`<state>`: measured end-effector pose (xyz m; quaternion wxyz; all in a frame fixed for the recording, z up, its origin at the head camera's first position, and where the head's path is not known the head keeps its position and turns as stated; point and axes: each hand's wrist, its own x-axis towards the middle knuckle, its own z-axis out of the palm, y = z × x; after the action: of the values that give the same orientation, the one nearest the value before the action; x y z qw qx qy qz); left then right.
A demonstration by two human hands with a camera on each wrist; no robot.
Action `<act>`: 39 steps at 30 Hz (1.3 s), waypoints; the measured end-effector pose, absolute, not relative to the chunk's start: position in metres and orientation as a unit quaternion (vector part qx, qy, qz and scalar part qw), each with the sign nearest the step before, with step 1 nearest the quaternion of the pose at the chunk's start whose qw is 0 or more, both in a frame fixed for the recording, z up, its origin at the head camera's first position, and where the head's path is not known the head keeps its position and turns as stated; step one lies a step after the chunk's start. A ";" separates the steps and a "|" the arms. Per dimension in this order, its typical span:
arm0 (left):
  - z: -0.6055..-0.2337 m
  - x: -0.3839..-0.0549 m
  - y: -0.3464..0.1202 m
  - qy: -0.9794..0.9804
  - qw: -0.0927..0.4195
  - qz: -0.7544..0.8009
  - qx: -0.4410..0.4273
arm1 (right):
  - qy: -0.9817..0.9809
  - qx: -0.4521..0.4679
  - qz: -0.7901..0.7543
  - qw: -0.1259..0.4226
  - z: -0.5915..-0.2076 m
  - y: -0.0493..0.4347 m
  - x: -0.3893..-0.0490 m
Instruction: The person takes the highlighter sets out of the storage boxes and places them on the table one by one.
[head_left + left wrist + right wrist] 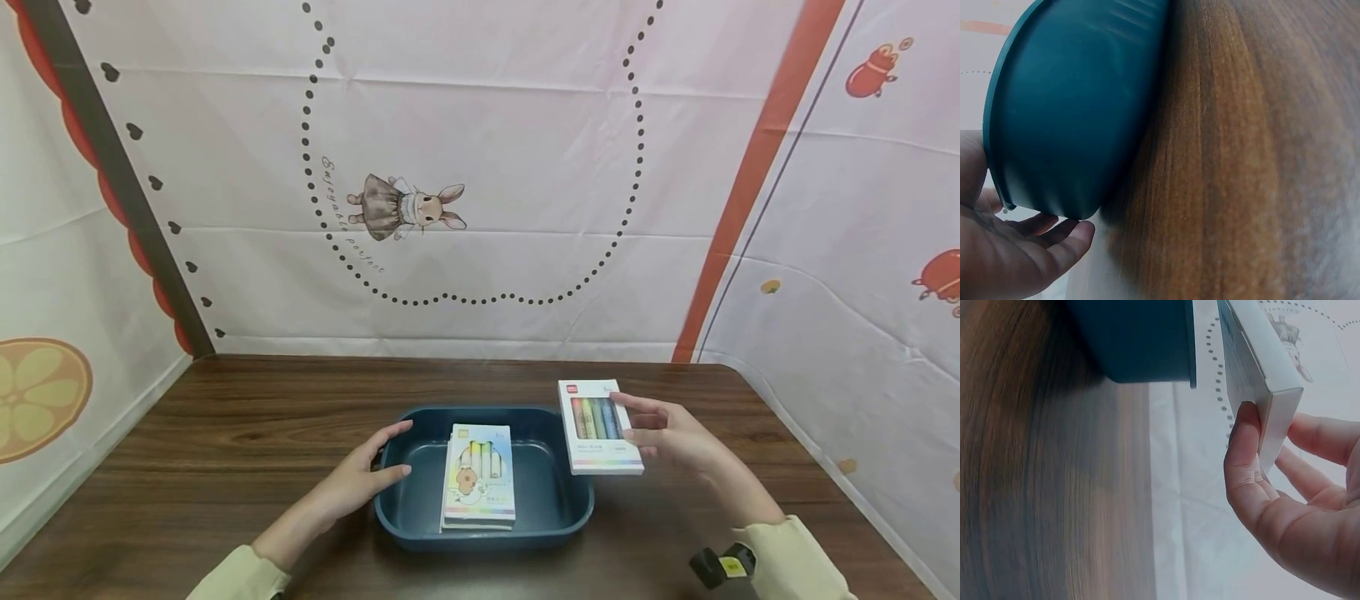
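The blue tray (pixel 551 492), its middle occupied by stacked boxes (pixel 478 482), is gripped by the left hand (pixel 358 477); a crayon box (pixel 597 429) is pinched by the right hand (pixel 670 432), fingers bent.

Table (pixel 285 425): dark wood grain, faint sheen, spread beneath both the left fingers (pixel 392 430) and right fingers (pixel 637 402). Facing me beyond them, one pale, creased backdrop (pixel 540 167); dotted loop, sideways rabbit (pixel 405 207). Left of the left fingers: cloth with orange slice (pixel 41 398). Right of the right fingers: cloth, red motifs (pixel 871 75). Light: soft.
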<state>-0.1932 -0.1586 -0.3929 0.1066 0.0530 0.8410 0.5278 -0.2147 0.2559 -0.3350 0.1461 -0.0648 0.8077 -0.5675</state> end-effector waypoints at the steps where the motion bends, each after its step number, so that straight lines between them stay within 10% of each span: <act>1: -0.393 -0.193 -0.159 0.841 0.107 0.528 0.053 | 0.808 -0.064 -0.568 0.146 -0.335 0.258 -0.215; 39: -0.390 -0.192 -0.157 0.846 0.106 0.520 0.045 | 0.776 -0.054 -0.595 0.202 -0.361 0.301 -0.222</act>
<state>-0.1916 -0.1573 -0.3905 0.1055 0.0449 0.8462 0.5204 -0.2216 0.3011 -0.3606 0.2025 -0.0537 0.7762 -0.5947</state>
